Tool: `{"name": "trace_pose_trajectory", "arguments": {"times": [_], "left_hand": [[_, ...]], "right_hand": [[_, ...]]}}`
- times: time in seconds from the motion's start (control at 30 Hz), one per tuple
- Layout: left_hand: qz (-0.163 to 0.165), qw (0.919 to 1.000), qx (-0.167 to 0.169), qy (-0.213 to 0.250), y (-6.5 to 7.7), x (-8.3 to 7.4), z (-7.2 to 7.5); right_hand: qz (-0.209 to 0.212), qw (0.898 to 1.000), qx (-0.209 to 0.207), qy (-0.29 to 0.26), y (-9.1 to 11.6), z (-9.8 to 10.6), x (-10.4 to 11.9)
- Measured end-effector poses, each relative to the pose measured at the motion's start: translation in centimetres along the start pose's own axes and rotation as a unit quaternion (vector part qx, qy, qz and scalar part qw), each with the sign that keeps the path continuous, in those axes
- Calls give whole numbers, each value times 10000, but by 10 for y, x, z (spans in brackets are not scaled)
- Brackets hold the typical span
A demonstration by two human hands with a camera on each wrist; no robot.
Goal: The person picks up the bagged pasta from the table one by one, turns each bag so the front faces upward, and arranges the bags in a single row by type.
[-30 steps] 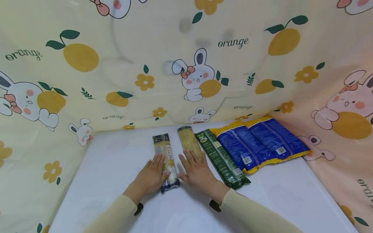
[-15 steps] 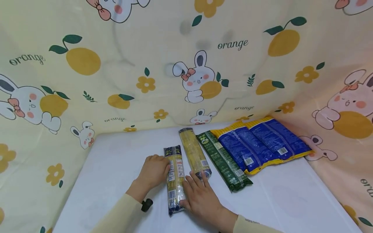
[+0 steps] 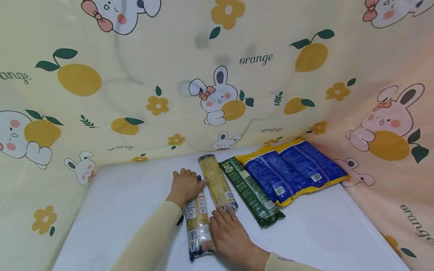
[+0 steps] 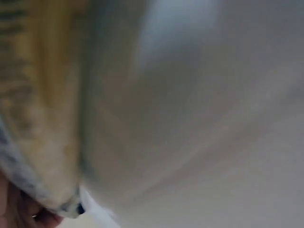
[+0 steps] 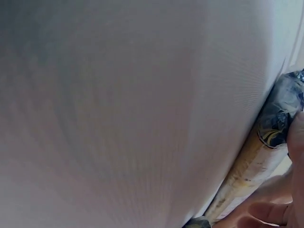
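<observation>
A clear pack of spaghetti [image 3: 197, 226] with dark blue ends lies lengthwise on the white table. My left hand [image 3: 185, 186] grips its far end, fingers curled over the top and thumb toward the right. In the left wrist view, fingertips [image 4: 33, 213] show at the blue end of the pack. My right hand [image 3: 234, 239] lies relaxed along the right side near the close end, its thumb touching the pack there. Its fingertips reach the near end of a second spaghetti pack [image 3: 217, 180]. The right wrist view shows the thumb [image 5: 296, 137] against a blue end.
Right of the second spaghetti pack lies a long green pack [image 3: 251, 192], slanting. Beside it, two blue bags with yellow edges [image 3: 274, 173] overlap near the table's right edge. A patterned cloth [image 3: 162, 128] hangs behind the white table [image 3: 122, 210].
The first spaghetti pack has moved toward me. My left hand has gone from lying flat on it to gripping its far end; my right hand slid off the second pack toward the first one's near end.
</observation>
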State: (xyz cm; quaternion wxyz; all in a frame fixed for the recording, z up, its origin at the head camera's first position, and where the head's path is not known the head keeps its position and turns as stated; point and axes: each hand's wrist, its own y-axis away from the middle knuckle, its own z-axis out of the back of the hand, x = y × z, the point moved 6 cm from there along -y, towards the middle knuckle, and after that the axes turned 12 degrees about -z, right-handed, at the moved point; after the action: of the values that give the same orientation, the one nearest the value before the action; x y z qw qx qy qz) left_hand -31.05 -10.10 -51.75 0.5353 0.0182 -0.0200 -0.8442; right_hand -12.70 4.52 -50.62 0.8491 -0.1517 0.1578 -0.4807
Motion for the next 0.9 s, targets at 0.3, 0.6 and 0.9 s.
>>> {"name": "trace_pose_trajectory", "arguments": {"times": [0.3, 0.6, 0.9], "left_hand": [[-270, 9762, -2154, 16, 24, 20, 43], [-1574, 8101, -5621, -555, 59, -5, 120], [-1882, 8097, -5517, -676, 63, -17, 126]], "right_hand": [[-524, 9985, 137, -109, -8, 5, -4], [-1090, 9914, -465, -553, -17, 8, -22], [-925, 9931, -196, -699, -24, 2, -14]]}}
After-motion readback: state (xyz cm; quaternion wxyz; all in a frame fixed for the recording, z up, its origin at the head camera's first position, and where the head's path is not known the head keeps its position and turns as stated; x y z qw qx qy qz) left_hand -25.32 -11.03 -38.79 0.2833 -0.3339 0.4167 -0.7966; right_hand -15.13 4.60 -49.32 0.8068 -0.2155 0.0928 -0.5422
